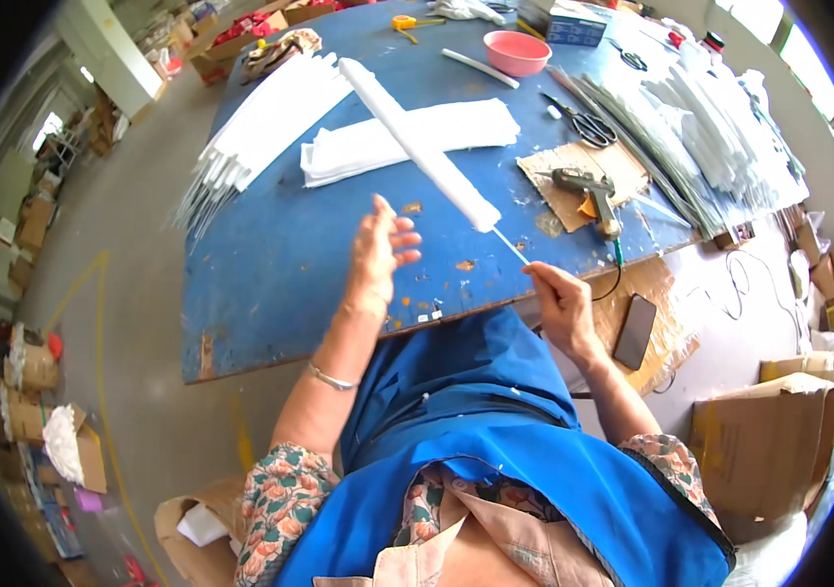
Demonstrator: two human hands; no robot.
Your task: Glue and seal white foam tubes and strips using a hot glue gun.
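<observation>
Fingers [540,271] of right hand [559,298] pinched narrow on thin white stick [510,245], at its lower end. Long white folded paper piece [417,142] fixed on that stick, slanting up and away over blue table [270,284], top end near pink bowl [517,52]. Left hand [383,254] raised just beside paper piece's lower end, fingers spread wide, holding nothing, not touching paper. Silver bangle [331,379] on left forearm. Beneath paper piece, flat stack of white folded sheets [407,137]; further stack [260,132] fanned toward table's left edge. Glue gun [588,191] lying on cardboard scrap [583,176], right of hands; scissors [583,122] beyond. Dark phone [634,331] on cardboard near right wrist.
</observation>
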